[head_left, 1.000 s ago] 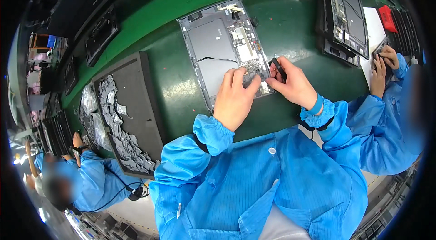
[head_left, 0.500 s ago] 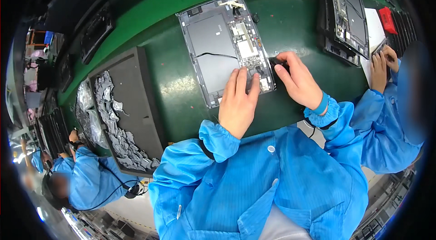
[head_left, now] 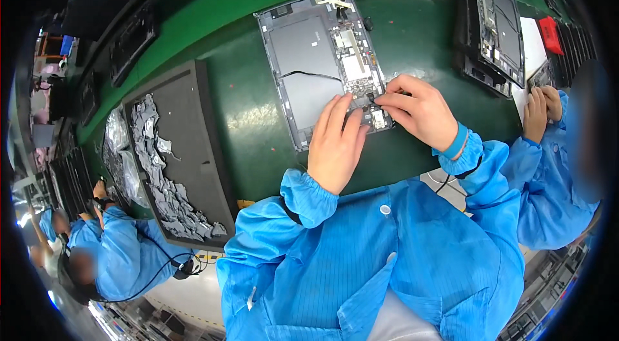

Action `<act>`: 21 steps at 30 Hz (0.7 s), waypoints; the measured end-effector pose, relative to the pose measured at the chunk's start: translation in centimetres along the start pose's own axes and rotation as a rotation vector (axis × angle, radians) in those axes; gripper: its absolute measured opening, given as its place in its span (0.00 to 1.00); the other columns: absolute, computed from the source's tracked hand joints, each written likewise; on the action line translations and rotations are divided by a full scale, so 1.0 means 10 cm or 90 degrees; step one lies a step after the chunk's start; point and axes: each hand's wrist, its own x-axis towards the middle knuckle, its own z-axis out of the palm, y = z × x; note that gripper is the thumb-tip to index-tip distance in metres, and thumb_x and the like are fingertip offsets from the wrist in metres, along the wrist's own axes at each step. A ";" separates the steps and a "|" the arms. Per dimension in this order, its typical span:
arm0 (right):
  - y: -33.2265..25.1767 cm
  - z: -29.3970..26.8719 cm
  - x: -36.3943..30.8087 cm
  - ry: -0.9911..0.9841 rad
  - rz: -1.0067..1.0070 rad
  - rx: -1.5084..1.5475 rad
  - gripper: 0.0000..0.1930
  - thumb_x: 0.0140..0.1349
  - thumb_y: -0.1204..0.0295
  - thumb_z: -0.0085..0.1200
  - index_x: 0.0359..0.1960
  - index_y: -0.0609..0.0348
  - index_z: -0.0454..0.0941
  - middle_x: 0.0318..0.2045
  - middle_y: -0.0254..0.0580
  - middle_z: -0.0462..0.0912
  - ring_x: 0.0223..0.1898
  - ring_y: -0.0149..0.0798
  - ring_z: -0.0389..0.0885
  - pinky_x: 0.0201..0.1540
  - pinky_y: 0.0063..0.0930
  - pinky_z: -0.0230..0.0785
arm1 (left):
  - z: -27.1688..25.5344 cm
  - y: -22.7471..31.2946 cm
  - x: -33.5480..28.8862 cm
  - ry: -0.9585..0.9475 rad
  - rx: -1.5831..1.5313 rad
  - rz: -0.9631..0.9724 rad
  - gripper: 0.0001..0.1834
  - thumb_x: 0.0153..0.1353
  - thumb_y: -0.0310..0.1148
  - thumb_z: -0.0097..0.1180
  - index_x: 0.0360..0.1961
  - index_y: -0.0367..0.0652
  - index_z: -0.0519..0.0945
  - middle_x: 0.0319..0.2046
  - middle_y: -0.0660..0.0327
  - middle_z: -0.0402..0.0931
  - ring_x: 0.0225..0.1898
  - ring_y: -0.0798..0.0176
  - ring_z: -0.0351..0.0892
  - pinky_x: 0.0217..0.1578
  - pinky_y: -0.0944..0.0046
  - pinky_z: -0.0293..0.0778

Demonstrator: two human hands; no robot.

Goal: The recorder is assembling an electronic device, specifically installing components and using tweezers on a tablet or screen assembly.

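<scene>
An open tablet (head_left: 322, 64) lies on the green table (head_left: 258, 122) in front of me, at about 12 o'clock. Its back is off, so I can see the flat grey part and the little boards inside.

My left hand (head_left: 335, 141) lies flat and open on the bottom edge of the tablet, with the fingers stretched out. My right hand (head_left: 419, 112) is at about 1 o'clock. Its fingers are pinched together on a small black part (head_left: 371, 97) near the tablet's bottom right corner.

At 9 o'clock sits a dark tray (head_left: 187, 147) with a pile of shiny silver scraps (head_left: 161, 180). At 2 o'clock, another open tablet (head_left: 500, 25) lies on the table, and a person in blue (head_left: 548, 180) works beside me there.
</scene>
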 end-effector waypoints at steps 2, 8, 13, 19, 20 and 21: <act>0.02 0.01 0.02 -0.005 -0.023 -0.008 0.10 0.50 0.78 0.63 0.36 0.56 0.83 0.34 0.38 0.77 0.35 0.45 0.79 0.38 0.38 0.73 | 0.00 -0.01 0.00 -0.003 -0.005 -0.004 0.17 0.54 0.27 0.66 0.46 0.37 0.79 0.57 0.52 0.71 0.59 0.44 0.72 0.56 0.52 0.72; 0.01 0.00 0.07 -0.024 -0.028 -0.020 0.09 0.51 0.78 0.62 0.36 0.55 0.84 0.33 0.38 0.77 0.36 0.44 0.79 0.38 0.38 0.72 | 0.00 -0.01 0.00 0.003 -0.015 -0.005 0.17 0.54 0.27 0.65 0.46 0.37 0.79 0.57 0.51 0.71 0.59 0.44 0.72 0.56 0.52 0.72; -0.07 -0.05 0.21 -0.094 -0.100 -0.147 0.08 0.48 0.77 0.58 0.32 0.55 0.83 0.33 0.37 0.76 0.36 0.42 0.77 0.38 0.36 0.69 | -0.02 0.00 0.01 -0.002 -0.012 -0.009 0.17 0.54 0.27 0.65 0.46 0.36 0.79 0.57 0.51 0.71 0.58 0.44 0.72 0.56 0.52 0.72; -0.08 -0.04 0.26 -0.127 -0.090 -0.151 0.08 0.49 0.77 0.59 0.32 0.57 0.83 0.33 0.40 0.76 0.37 0.44 0.78 0.39 0.36 0.70 | -0.01 0.00 0.02 -0.001 -0.007 -0.008 0.17 0.53 0.26 0.66 0.45 0.37 0.79 0.57 0.52 0.71 0.58 0.45 0.71 0.56 0.52 0.72; -0.02 -0.03 0.23 -0.126 -0.091 -0.153 0.08 0.49 0.77 0.59 0.32 0.57 0.83 0.33 0.40 0.76 0.37 0.44 0.78 0.39 0.36 0.70 | -0.01 -0.01 0.02 0.001 -0.007 -0.008 0.17 0.53 0.26 0.66 0.45 0.37 0.79 0.57 0.52 0.71 0.58 0.45 0.71 0.56 0.52 0.72; 0.04 -0.02 0.19 -0.104 -0.016 -0.033 0.08 0.50 0.78 0.59 0.33 0.58 0.83 0.33 0.41 0.77 0.36 0.45 0.78 0.39 0.36 0.71 | -0.01 -0.01 0.02 0.002 -0.007 -0.007 0.17 0.53 0.26 0.66 0.45 0.37 0.79 0.57 0.52 0.71 0.58 0.45 0.71 0.56 0.52 0.72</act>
